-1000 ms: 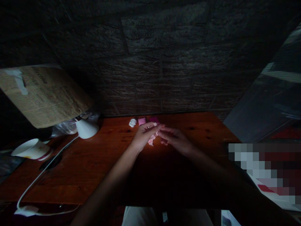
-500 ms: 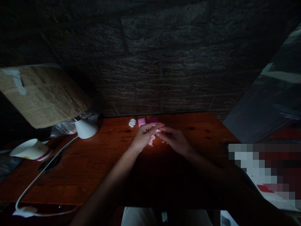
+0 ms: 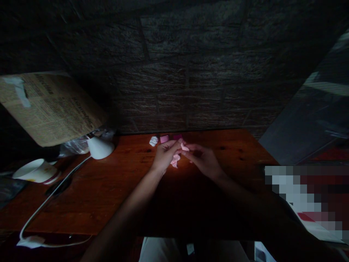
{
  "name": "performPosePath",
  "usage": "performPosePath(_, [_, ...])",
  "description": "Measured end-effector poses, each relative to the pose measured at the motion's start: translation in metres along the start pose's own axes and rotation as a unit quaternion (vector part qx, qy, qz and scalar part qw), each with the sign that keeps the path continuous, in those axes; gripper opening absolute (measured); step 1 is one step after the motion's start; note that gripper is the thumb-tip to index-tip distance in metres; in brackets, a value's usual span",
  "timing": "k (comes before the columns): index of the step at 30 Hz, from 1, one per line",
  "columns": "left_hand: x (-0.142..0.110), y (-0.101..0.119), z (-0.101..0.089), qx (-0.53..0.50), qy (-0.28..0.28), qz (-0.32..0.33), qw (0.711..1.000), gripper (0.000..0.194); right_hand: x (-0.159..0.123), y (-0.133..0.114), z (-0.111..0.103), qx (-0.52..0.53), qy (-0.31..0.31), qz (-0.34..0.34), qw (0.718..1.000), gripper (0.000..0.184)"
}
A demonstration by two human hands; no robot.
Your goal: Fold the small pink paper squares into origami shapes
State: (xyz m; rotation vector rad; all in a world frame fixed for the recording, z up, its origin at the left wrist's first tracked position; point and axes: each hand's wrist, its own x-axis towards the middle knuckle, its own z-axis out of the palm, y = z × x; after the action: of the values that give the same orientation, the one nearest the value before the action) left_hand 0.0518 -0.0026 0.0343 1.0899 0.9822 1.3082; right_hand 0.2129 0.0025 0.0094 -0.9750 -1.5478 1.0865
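Note:
My left hand [image 3: 164,157] and my right hand [image 3: 205,160] meet over the middle of the wooden table. Their fingertips pinch a small pale pink soft-looking piece [image 3: 184,147]; whether it is clay or paper I cannot tell. Under my left hand's fingers lies a crumpled light pink piece [image 3: 175,161], partly hidden by them. Just behind the hands are a white crumpled lump [image 3: 153,141], a pink square piece [image 3: 164,139] and a dark magenta piece [image 3: 177,137], the last partly covered by my left fingers.
A lamp with a white cone base [image 3: 100,148] and a newsprint-patterned shade [image 3: 54,109] stands left on the table [image 3: 109,203]. Its white cord [image 3: 45,205] runs to the front edge. A paper cup [image 3: 36,171] lies further left. A dark brick wall [image 3: 169,80] rises behind.
The pale pink piece between my fingertips shows more now, as my fingers have shifted around it. The crumpled pink piece below looks slightly more spread. My hands stay in about the same place.

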Motion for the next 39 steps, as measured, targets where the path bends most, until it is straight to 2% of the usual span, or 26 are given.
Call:
performPosePath(8, [0.0,0.001,0.003,0.017,0.011,0.01,1.0,0.039,-0.002,0.002,0.001,-0.057,0.002,-0.021,0.998,0.032])
performPosePath(15, [-0.002,0.0,0.006,0.03,0.004,-0.033,0.999,0.045,-0.002,-0.002,-0.001,-0.077,0.031,-0.038,0.996,0.026])
performPosePath(20, [0.0,-0.001,0.006,0.029,0.015,-0.032,0.999,0.039,-0.004,-0.01,-0.003,-0.13,0.039,-0.055,0.989,0.019])
performPosePath(27, [0.001,-0.003,0.005,0.022,0.018,-0.045,0.999,0.03,-0.003,-0.009,-0.003,-0.128,0.047,-0.068,0.988,0.015])
performPosePath(30, [0.0,-0.001,0.006,-0.008,0.01,-0.038,0.999,0.028,-0.001,-0.005,-0.003,-0.102,0.052,-0.057,0.992,0.017])
performPosePath(34, [0.0,0.004,0.004,-0.062,0.009,-0.019,0.998,0.028,0.001,-0.006,-0.004,-0.002,0.022,0.015,1.0,0.032])
performPosePath(39, [0.003,0.007,-0.001,-0.117,0.011,-0.004,0.993,0.023,0.002,-0.014,-0.006,0.152,-0.001,0.101,0.983,0.04])
